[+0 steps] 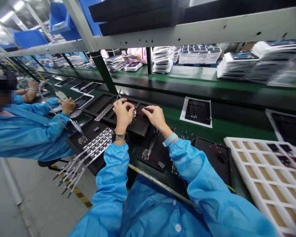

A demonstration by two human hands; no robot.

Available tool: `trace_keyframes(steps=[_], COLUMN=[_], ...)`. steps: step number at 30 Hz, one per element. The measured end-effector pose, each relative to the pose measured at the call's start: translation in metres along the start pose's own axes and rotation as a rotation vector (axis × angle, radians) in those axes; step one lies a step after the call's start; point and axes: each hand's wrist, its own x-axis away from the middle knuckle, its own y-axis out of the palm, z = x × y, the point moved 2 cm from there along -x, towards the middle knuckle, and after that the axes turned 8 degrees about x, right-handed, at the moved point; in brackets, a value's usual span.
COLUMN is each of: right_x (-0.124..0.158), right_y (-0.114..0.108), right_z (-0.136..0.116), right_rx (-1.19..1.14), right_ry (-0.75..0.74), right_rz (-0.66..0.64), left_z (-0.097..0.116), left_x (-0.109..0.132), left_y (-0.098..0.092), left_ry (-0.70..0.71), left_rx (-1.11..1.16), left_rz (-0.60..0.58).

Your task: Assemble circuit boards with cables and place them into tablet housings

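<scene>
My left hand (122, 112) rests on a black compartment tray (101, 103), its fingers curled over a small bundle of metal parts (134, 114). My right hand (155, 115) is beside it on the same tray, fingers bent and pinching at something small I cannot make out. Both arms wear blue sleeves; a watch sits on the left wrist and a blue strap on the right. Long strips of metal parts (88, 151) lie on a black tray below my left arm and stick out over the table's edge.
A person in blue (27, 128) works at my left, hand near a magnifier (75, 114). A white foam grid tray (266, 171) lies at right, black trays (213, 158) beside it, a framed panel (197, 112) on the green belt. Stacked trays (236, 64) line the far side.
</scene>
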Motion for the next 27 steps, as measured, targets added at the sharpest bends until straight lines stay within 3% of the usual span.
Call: trace_keyframes(steps=[4,8,10,13,17,19,21,24,27], right_x=[0.012,0.046,0.083,0.169,0.314,0.377,0.423,0.453,0.449], right_y=[-0.013,-0.046,-0.07,-0.11,-0.143,-0.146,-0.142,-0.132,-0.127], right_z=[0.01,0.016,0.012,0.009,0.037,0.059,0.078,0.095,0.102], right_rx=[-0.122,-0.149,-0.153,-0.092,0.158,0.301,0.421,0.499,0.617], right_ry=[0.113,0.195,0.189,0.117,0.193,0.28,0.38,0.48,0.456], right_rz=[0.037,0.137,0.215,0.395,0.706,0.838,0.93,0.969,0.991], left_z=[0.039,0.084,0.106,0.147,0.219,0.261,0.305,0.375,0.447], left_x=[-0.01,-0.033,-0.049,-0.068,-0.068,-0.055,-0.034,0.007,0.056], left_y=[-0.014,-0.012,-0.003,0.017,0.058,0.086,0.119,0.175,0.232], left_ry=[0.14,0.406,0.542,0.714,0.808,0.842,0.872,0.93,1.001], left_rx=[-0.107,-0.234,-0.299,-0.389,-0.458,-0.443,-0.404,-0.329,-0.23], left_rz=[-0.05,-0.159,-0.204,-0.259,-0.462,-0.613,-0.748,-0.891,-1.005])
